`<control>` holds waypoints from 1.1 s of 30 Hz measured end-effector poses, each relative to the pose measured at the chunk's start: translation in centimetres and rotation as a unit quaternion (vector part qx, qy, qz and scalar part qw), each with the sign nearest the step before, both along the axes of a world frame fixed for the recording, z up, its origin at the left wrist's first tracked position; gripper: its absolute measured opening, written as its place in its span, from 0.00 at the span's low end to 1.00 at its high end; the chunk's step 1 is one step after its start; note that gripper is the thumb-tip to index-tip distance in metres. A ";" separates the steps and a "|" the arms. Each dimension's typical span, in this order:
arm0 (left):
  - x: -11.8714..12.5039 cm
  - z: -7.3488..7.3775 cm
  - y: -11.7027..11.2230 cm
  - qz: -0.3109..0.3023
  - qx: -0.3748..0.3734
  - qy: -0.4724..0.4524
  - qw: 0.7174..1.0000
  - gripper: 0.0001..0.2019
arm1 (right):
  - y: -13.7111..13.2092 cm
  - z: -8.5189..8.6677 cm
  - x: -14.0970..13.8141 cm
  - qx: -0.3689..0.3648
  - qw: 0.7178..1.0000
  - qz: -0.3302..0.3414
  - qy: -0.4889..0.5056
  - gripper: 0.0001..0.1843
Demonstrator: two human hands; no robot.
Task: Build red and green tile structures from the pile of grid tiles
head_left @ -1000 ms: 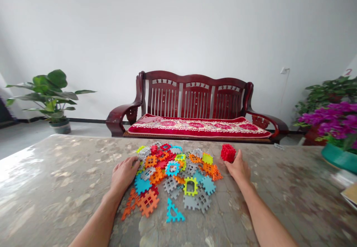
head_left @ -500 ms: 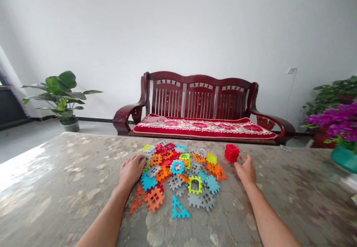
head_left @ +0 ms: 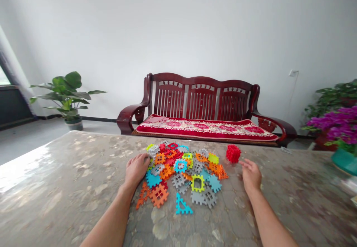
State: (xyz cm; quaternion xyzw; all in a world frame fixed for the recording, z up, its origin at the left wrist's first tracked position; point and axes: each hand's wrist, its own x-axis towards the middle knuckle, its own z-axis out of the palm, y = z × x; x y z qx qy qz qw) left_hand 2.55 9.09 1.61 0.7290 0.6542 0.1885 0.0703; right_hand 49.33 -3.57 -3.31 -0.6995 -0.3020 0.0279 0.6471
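Head view: left hand (head_left: 136, 169) lies curled on heaped multicoloured plastic waffle tiles (head_left: 181, 178), hold unclear; right hand (head_left: 251, 175) has fingers (head_left: 247, 164) open, empty, just beside a red plastic tile cube (head_left: 233, 153), standing apart from the heap on the mottled bench (head_left: 69, 157), open to a clean approach

A red cube (head_left: 233, 153) beside orange, blue, grey waffle blocks (head_left: 181, 176).

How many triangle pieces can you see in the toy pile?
3 show: a blue one at the front, an orange one by the left hand, and another orange one at the pile's right edge. More may be hidden in the pile.
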 end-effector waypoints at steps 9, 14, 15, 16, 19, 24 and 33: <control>0.0 0.1 -0.1 0.004 0.007 -0.031 0.999 0.22 | -0.7 0.3 -3.3 -0.035 0.994 0.099 0.003 0.21; -0.2 0.2 -0.2 -0.007 0.002 -0.052 0.999 0.23 | -0.7 1.0 -5.0 -0.090 0.982 0.149 -0.069 0.20; -0.2 0.3 -0.2 -0.008 0.001 -0.056 0.998 0.24 | -0.8 1.1 -5.2 -0.103 0.980 0.150 -0.081 0.20; -0.2 0.3 -0.2 -0.009 0.000 -0.060 0.998 0.24 | -0.8 1.3 -5.3 -0.116 0.977 0.150 -0.093 0.19; -0.2 0.3 -0.2 -0.009 -0.005 -0.069 0.998 0.23 | -0.9 1.7 -5.6 -0.165 0.963 0.165 -0.137 0.19; -0.2 0.3 -0.3 -0.009 -0.007 -0.069 0.998 0.22 | -0.8 2.2 -5.9 -0.223 0.940 0.175 -0.188 0.18; 0.1 0.9 -0.5 -0.036 -0.008 -0.058 0.998 0.19 | -0.5 2.0 -5.5 -0.246 0.936 0.173 -0.184 0.18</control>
